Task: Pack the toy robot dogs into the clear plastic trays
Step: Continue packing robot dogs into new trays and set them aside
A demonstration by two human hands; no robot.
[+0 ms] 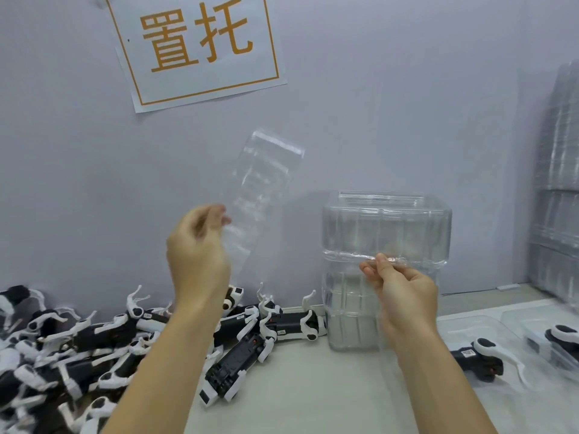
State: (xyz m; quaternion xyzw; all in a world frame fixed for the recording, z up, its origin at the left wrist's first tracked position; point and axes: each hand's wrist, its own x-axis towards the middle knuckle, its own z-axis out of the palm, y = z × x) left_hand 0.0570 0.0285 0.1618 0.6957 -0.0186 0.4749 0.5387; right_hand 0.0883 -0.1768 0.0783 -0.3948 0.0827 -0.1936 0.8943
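Your forearms fill the bottom of the view, reaching up from a pale tabletop (313,386). Your left hand (197,245) pinches the lower edge of a single clear tray (266,183) between thumb and curled fingers, holding it up tilted against the grey wall (376,104). Your right hand (404,292) pinches the rim of the top tray on the stack of clear trays (385,270) standing just beside the heap. Risk sits in the plastic: these thin, glossy, ribbed shells nest tightly, so a pull on that rim could lift two at once or tip the tall stack toward the dogs. The raised tray is flimsy and held by one edge, so it may flex or slip. Toy robot dogs (78,346) lie in a tangled heap at left, hard black bodies with white curved legs that could snag one another when you lift one. Another dog (479,355) already lies in a tray at right, and more tray stacks (557,183) stand against the far right wall.
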